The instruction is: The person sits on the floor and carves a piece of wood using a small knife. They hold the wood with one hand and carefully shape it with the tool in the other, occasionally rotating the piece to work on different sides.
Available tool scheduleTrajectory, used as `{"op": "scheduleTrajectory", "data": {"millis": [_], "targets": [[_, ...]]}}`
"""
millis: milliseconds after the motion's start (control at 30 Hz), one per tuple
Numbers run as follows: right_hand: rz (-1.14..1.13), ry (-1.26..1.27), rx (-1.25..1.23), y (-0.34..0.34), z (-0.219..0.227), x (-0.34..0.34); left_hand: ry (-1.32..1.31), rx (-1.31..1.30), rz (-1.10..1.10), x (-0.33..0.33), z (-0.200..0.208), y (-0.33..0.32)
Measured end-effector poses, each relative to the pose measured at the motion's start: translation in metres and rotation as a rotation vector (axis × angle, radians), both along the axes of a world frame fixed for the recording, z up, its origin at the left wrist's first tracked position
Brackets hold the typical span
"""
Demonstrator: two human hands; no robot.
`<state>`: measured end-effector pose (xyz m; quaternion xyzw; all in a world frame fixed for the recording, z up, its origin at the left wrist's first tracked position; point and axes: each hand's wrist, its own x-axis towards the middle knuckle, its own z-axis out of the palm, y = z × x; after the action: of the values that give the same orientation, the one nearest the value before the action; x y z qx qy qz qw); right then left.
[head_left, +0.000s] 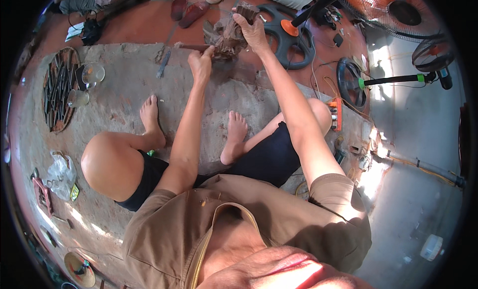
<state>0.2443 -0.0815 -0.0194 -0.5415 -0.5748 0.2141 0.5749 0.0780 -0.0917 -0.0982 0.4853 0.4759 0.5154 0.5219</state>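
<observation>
Both my arms reach forward over a gnarled, brown, wood-like carved piece (224, 37) at the far edge of the grey slab. My right hand (254, 35) is closed on the upper right part of this piece, by a dark blocky end (246, 11). My left hand (200, 65) is closed at the piece's near left side, around a thin reddish-brown stick (193, 47) that points left. The stick's right end is hidden by my fingers and the carved piece. Left of that hand, a narrow blue-grey flat tool (164, 65) lies on the slab.
A round tray of several dark rods (60, 92) and two clear cups (93, 74) sit at left, with a plastic bag (60, 177) nearer. Fan bases (289, 35) and cables stand close on the right, beside an orange power strip (337, 115). Sandals (193, 14) lie beyond.
</observation>
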Motion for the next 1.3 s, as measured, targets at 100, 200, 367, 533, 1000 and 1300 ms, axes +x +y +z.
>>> {"op": "scheduleTrajectory", "data": {"millis": [100,200,367,533,1000,1300], "targets": [[0.024,-0.034,-0.045,-0.003,-0.003,-0.008,-0.428,-0.123,0.031,0.001,0.013,-0.005],[0.089,-0.031,-0.063,-0.003,0.001,-0.02,-0.483,-0.099,0.083,0.003,0.003,0.004],[0.047,-0.006,-0.053,-0.002,-0.004,-0.007,-0.068,0.016,0.102,0.005,-0.011,-0.009],[0.01,-0.06,-0.043,-0.001,0.0,-0.011,-0.275,-0.034,0.077,0.004,-0.005,-0.006],[-0.007,-0.12,-0.119,-0.013,0.009,-0.023,-0.189,-0.004,0.112,0.0,-0.007,-0.006],[-0.03,-0.156,-0.06,-0.013,0.01,-0.029,-0.178,0.159,0.203,0.01,0.014,-0.013]]}}
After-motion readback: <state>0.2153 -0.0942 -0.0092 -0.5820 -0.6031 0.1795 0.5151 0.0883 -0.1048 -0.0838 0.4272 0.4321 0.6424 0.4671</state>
